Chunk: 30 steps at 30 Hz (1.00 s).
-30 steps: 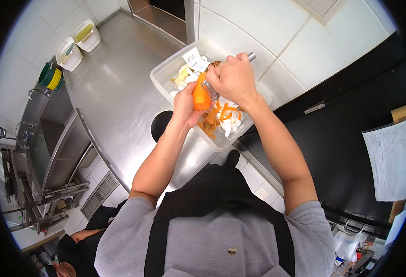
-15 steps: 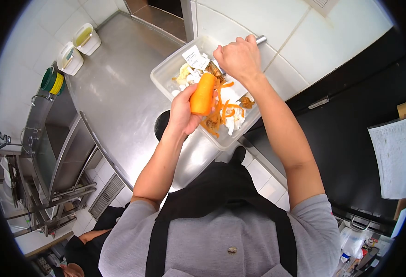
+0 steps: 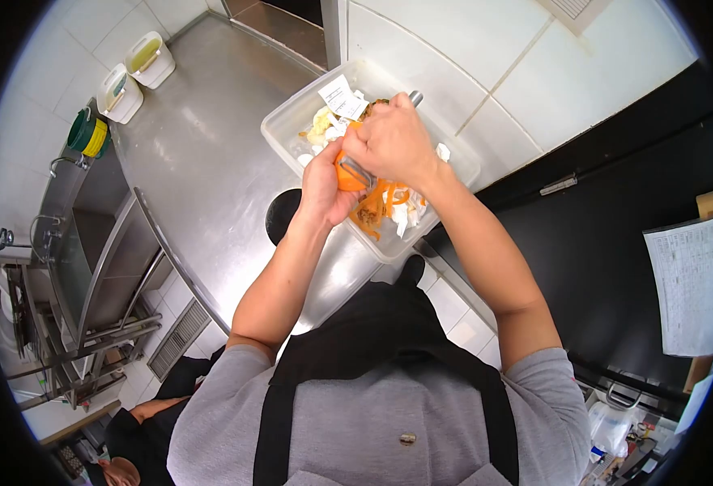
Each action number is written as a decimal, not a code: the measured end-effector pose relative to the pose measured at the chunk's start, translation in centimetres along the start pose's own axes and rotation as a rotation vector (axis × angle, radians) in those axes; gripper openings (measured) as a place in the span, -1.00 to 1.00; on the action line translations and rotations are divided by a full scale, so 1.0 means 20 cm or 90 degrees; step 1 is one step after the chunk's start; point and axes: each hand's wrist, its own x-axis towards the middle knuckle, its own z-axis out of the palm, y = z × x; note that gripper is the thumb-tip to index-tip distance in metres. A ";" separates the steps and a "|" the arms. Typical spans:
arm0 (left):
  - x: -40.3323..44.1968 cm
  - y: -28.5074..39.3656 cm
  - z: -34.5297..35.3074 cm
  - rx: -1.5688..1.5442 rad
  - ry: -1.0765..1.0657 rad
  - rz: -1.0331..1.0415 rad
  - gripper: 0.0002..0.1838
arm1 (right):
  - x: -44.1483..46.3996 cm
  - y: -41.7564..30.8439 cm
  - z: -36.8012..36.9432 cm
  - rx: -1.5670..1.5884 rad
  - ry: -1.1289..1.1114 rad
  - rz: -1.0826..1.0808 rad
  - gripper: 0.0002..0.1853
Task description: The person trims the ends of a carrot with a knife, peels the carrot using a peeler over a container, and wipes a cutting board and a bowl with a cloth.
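My left hand [image 3: 321, 185] is closed around a thick peeled carrot [image 3: 346, 180], held over a clear plastic bin [image 3: 282, 119]. In my right hand [image 3: 398, 142] is a metal peeler [image 3: 359, 172]; its head lies against the carrot, and its handle end sticks out past my fist. My right hand covers the upper part of the carrot. Orange peel strips [image 3: 394, 194] lie below in the bin among white paper scraps and other food waste. A printed label [image 3: 342, 97] rests near the bin's far side.
The bin stands at the right of a steel counter [image 3: 210, 138], against a tiled wall. A round black opening [image 3: 283, 217] is beside my left wrist. White tubs [image 3: 120, 95] and a green pail [image 3: 89, 134] sit far left near a sink. Another person [image 3: 142, 425] is at lower left.
My right hand has come down and left with the peeler, from beyond the carrot onto it. The left hand still grips the carrot in nearly the same place.
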 end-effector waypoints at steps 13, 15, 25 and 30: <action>-0.01 0.01 -0.04 0.024 -0.022 0.006 -0.55 | 0.05 0.08 -0.06 -0.199 0.048 0.099 -0.57; 0.01 0.00 0.00 0.016 0.050 0.023 -0.57 | 0.01 0.02 -0.07 -0.076 0.045 0.047 -0.58; -0.04 0.01 0.00 0.076 0.029 -0.050 -0.55 | 0.02 0.13 -0.03 -0.089 0.046 0.025 -0.56; -0.03 0.04 -0.08 0.021 -0.183 -0.110 -0.57 | 0.04 0.19 -0.05 -0.256 0.119 0.123 -0.53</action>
